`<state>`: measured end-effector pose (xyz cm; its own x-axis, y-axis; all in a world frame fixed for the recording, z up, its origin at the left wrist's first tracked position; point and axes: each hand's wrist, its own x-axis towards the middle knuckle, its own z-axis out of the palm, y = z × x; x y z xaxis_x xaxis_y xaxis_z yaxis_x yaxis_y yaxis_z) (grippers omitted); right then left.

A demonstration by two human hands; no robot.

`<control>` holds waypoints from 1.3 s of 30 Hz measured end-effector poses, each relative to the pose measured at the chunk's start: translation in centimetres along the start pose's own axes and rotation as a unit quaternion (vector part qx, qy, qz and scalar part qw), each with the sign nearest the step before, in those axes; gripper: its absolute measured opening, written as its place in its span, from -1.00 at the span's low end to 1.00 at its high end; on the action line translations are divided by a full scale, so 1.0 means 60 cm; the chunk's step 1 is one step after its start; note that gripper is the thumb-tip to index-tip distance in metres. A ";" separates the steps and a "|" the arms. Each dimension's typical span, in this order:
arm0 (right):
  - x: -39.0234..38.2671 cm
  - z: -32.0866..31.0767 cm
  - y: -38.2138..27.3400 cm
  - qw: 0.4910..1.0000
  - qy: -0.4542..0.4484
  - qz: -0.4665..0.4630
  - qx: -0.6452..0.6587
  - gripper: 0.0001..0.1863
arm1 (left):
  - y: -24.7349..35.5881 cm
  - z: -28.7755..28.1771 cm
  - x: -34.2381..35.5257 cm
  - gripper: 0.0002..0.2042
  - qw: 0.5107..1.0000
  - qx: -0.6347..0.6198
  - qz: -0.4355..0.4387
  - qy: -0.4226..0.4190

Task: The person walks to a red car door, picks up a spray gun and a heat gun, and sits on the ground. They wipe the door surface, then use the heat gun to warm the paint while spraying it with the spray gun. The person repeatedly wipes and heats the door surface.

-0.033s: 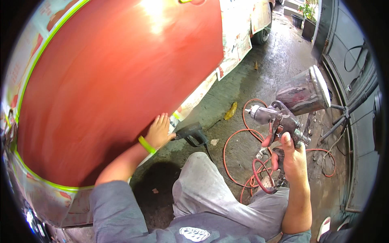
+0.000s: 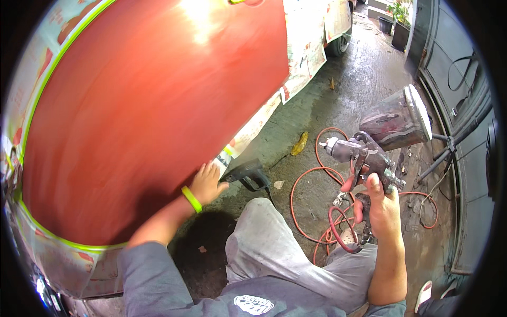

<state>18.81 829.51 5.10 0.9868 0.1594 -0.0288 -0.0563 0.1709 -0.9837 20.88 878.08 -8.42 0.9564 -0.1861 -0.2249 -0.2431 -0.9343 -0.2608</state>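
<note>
Wet concrete floor (image 2: 364, 79) of a garage bay, a grey metal gate (image 2: 465, 132) along our right. One big red car panel (image 2: 148, 116) fills the left half of the view, edged with one line of lime-green masking tape (image 2: 63, 240) and masking paper (image 2: 306, 47) beyond it; one car wheel (image 2: 340, 42) shows at top. One orange air hose (image 2: 311, 174) loops over the floor, with one red hose loop (image 2: 338, 232) just below our right hand. One black heat gun (image 2: 248, 174) lies on the floor beside the panel's lower edge. One yellow leaf (image 2: 300, 142) sits near the hose.

One spray gun (image 2: 369, 153) with one upturned paint cup (image 2: 396, 119), nozzle pointing left at the panel. Our right hand (image 2: 380, 206) is wrapped round its grip, a finger on the trigger, gun held up well clear of the panel. Our left hand (image 2: 207, 182) is flat, fingers spread loosely, touching the panel's lower right edge, just beside the heat gun; one lime-green wristband (image 2: 191, 199) on that wrist. We're crouched, grey trousers (image 2: 274, 248) between the two arms.

Versus the earlier frame: no change we can see, same time stamp, same hand and gun positions.
</note>
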 end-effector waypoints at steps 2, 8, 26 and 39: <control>-0.010 -0.006 -0.007 1.000 0.007 -0.003 -0.002 -0.48 | 0.040 0.065 -0.089 -0.24 0.972 -0.196 -0.066 -0.115; 0.019 -0.009 -0.008 0.999 0.009 0.006 -0.048 -0.47 | 0.256 0.175 -0.212 -0.12 0.859 -0.497 -0.109 -0.060; 0.562 0.275 -0.141 0.973 0.005 -0.232 0.009 -0.52 | 0.270 0.130 -0.230 0.42 0.905 -0.404 -0.130 -0.042; 0.473 0.226 -0.121 0.975 -0.005 -0.219 0.026 -0.59 | 0.256 0.138 -0.232 0.39 0.900 -0.410 -0.142 -0.031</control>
<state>45.15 845.98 13.83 0.9167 0.0703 0.3934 0.3615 0.2737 -0.8913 2.50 868.84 -17.09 0.9443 0.0885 -0.3170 0.2348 -0.8562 0.4602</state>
